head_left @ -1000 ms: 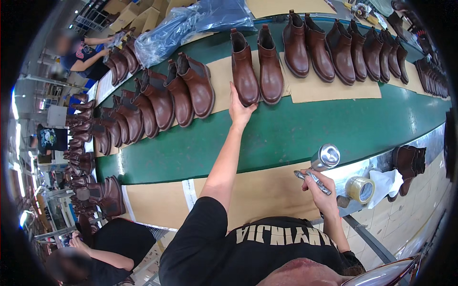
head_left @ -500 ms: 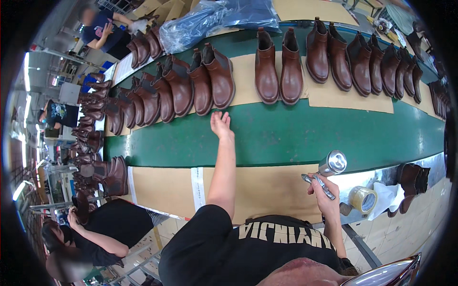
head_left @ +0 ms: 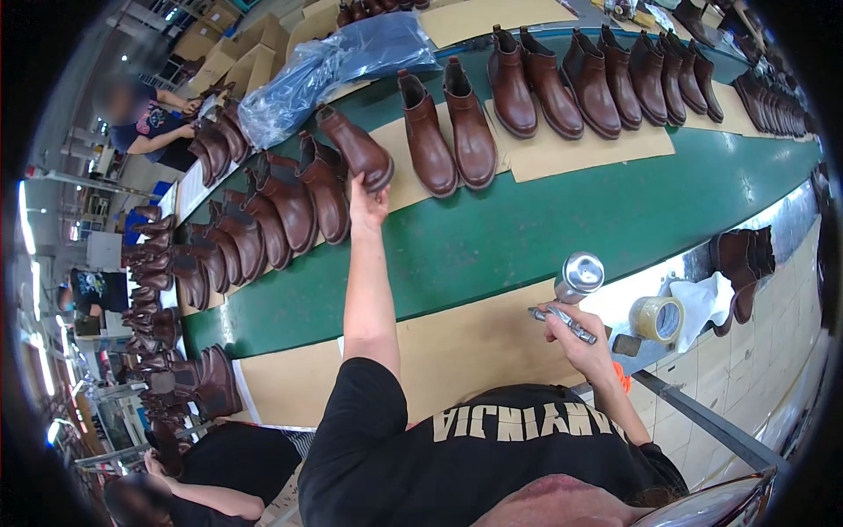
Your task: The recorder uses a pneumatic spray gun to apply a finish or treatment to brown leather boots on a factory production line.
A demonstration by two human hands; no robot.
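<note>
A brown ankle boot point(head_left: 358, 147) leans at the near edge of the left row, its toe in my left hand point(head_left: 370, 207). The fingers are wrapped about the toe, partly hidden by it. Another brown boot point(head_left: 325, 193) stands just left of it, and a pair of boots point(head_left: 435, 140) stands upright on cardboard to its right. Above the near edge of the bench, my right hand point(head_left: 580, 342) is closed on a silver pen-shaped tool point(head_left: 566, 322). Just beyond that hand is a silver metal can point(head_left: 580, 277).
More boots point(head_left: 606, 79) line the green tabletop point(head_left: 492, 237). Clear tape point(head_left: 656, 318), a white cloth point(head_left: 702, 299) and a dark block point(head_left: 626, 344) lie on the right ledge. Plastic-wrapped bundles point(head_left: 334, 70) lie at the back. Co-workers point(head_left: 145, 119) stand at the left.
My left hand has reached the boot, taken its toe and tilted it. My right hand still holds the pen-shaped tool. The whole view has shifted and turned.
</note>
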